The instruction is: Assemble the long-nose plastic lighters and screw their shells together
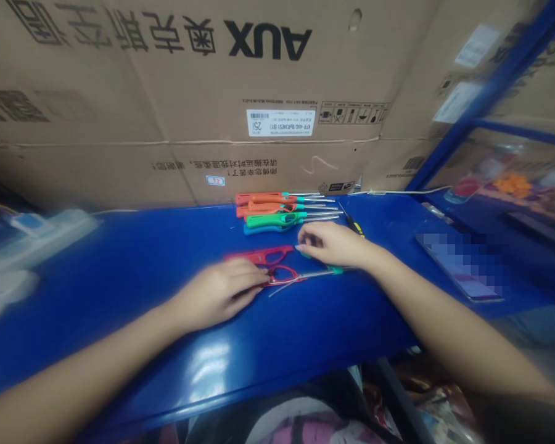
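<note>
My left hand (226,290) is closed with its fingertips on a red lighter shell half (284,271), an open ring at its front. A thin metal tube (312,274) runs right from it to a teal collar (337,270); a thin rod (282,290) sticks out at an angle. Just behind lies another red shell half (263,254), partly covered by my left hand. My right hand (335,243) is curled in a pinch above the tube. A small teal-green part (305,254) shows at its fingertips, mostly hidden.
Several long-nosed gas lighters (277,213) in red, orange, green and blue lie at the back. A black-and-yellow screwdriver (353,224) is behind my right hand. A phone (462,268) lies right, a white power strip (41,240) left. A large cardboard box (189,92) walls the back of the blue table (143,370).
</note>
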The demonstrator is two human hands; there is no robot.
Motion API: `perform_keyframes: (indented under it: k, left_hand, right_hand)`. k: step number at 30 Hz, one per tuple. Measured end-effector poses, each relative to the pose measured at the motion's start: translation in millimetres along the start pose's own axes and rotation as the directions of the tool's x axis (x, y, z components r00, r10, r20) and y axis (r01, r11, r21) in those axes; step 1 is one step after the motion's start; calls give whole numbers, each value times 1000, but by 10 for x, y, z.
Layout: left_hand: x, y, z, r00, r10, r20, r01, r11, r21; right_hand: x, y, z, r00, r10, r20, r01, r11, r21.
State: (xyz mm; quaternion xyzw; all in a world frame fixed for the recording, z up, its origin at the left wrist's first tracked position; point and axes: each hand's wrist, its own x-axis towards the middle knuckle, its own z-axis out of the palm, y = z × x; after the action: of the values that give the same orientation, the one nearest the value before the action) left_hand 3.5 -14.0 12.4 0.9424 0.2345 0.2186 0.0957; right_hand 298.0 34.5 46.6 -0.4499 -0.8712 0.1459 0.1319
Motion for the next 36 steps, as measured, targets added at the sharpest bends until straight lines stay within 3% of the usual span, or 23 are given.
perform_keyframes:
  k: [9,15,22,27,31,36]
  left_hand:
    - [-2,-7,-2,1000,12,-5,-12,1000,-4]
    - [-3,0,9,1000,-4,0,4,1000,-21]
    - [-11,-1,24,999,-33,-4,33,999,-42]
    - [-9,37,0,996,-88,22,88,996,3]
    - [15,109,-14,986,-153,73,155,988,-22]
    - [27,160,-10,966,-245,79,251,965,-74]
  right_hand:
    - [32,45,79,999,12,31,-11,1000,-25]
    - [-2,39,-7,999,39,7,-38,995,-91]
    - [-61,100,-102,989,-18,145,29,997,-78]
    - [-64,-36,-136,992,-44,118,39,998,44]
    - [-94,-235,-80,982,-150,116,127,975,182]
    - [-112,-367,64,951,-255,172,229,961,156]
